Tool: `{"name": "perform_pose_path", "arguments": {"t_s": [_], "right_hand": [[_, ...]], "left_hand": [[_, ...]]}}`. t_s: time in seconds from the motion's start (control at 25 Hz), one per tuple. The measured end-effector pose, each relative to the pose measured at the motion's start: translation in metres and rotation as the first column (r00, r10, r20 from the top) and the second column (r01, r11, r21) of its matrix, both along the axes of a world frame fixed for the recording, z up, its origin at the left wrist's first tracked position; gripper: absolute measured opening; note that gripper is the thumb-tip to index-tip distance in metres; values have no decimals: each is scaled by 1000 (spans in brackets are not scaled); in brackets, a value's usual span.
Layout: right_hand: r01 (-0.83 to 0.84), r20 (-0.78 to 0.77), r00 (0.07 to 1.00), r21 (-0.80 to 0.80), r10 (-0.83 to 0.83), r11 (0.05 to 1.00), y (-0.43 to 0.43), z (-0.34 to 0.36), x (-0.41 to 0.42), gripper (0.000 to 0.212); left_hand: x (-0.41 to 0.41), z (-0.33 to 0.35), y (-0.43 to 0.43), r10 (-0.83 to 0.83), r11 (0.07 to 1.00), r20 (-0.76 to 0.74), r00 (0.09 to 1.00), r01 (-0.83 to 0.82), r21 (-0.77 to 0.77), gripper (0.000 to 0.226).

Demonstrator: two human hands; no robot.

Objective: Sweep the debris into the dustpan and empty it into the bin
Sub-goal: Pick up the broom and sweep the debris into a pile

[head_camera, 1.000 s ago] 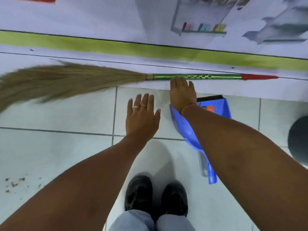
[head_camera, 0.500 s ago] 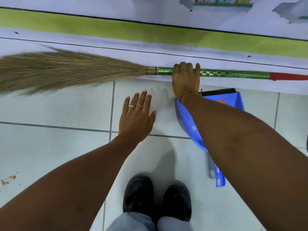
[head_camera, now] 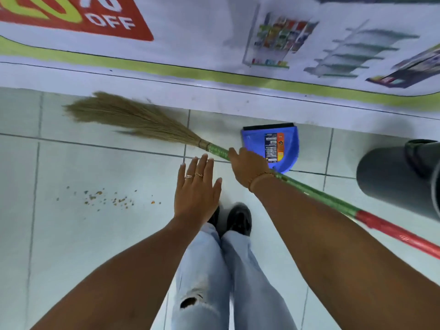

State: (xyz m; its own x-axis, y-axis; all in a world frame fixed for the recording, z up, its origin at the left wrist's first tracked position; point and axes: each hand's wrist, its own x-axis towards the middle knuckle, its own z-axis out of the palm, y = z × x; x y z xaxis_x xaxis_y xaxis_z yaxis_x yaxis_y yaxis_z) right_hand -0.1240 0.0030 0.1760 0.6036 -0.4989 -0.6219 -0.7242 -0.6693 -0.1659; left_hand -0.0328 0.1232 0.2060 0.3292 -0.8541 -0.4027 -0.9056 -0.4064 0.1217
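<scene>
My right hand (head_camera: 247, 166) is shut on the green part of the broom (head_camera: 142, 123), near the straw head. The broom is lifted off the floor, its straw pointing up-left and its red handle end running down to the right. My left hand (head_camera: 197, 189) hovers flat with fingers apart, holding nothing. A blue dustpan (head_camera: 271, 144) lies on the tiles just behind my right hand, its black lip toward the wall. Small orange-brown debris (head_camera: 107, 198) is scattered on the tiles to the left of my left hand. A dark grey bin (head_camera: 395, 177) stands at the right.
A printed banner wall (head_camera: 214, 55) with a raised white ledge runs across the top. My black shoes (head_camera: 238, 220) and light jeans are at the bottom centre. White floor tiles (head_camera: 71, 234) spread to the left and front.
My right hand closed on the broom handle and lifted it away from the ledge, swinging it diagonal. I have stood up, so debris, dustpan and bin now show in full.
</scene>
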Motion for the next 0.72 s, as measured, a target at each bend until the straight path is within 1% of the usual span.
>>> {"name": "perform_pose_path", "arguments": {"t_s": [0.08, 0.2, 0.28, 0.36, 0.4, 0.48, 0.56, 0.64, 0.72], "right_hand": [[-31, -25, 999, 25, 31, 999, 16, 42, 1, 50], [-1, -10, 1000, 45, 2, 999, 50, 84, 0, 48], [101, -56, 994, 84, -97, 991, 75, 103, 1, 47], [245, -132, 966, 170, -224, 955, 110, 119, -2, 47], [282, -150, 955, 181, -256, 942, 131, 124, -5, 47], [276, -130, 958, 156, -257, 948, 169, 130, -15, 48], [321, -97, 946, 140, -310, 937, 211, 136, -22, 49], [388, -109, 920, 127, -376, 913, 252, 144, -26, 50], [411, -152, 906, 96, -395, 907, 291, 151, -31, 51]], "left_hand": [[0, 37, 17, 32, 999, 10, 999, -31, -27, 55], [0, 73, 44, 72, 997, 19, 997, -71, -29, 57], [2, 87, 62, 92, 996, 1, 996, -92, -19, 61], [7, 100, 87, 100, 995, -27, 995, -101, -16, 63], [10, 103, 102, 87, 996, -38, 995, -88, -22, 64], [18, 105, 127, 61, 998, -67, 996, -62, -12, 63], [24, 109, 166, 43, 999, -99, 994, -42, 13, 56], [32, 114, 211, 21, 999, -137, 990, -16, 42, 54], [37, 120, 256, -4, 997, -169, 986, 18, 80, 55]]}}
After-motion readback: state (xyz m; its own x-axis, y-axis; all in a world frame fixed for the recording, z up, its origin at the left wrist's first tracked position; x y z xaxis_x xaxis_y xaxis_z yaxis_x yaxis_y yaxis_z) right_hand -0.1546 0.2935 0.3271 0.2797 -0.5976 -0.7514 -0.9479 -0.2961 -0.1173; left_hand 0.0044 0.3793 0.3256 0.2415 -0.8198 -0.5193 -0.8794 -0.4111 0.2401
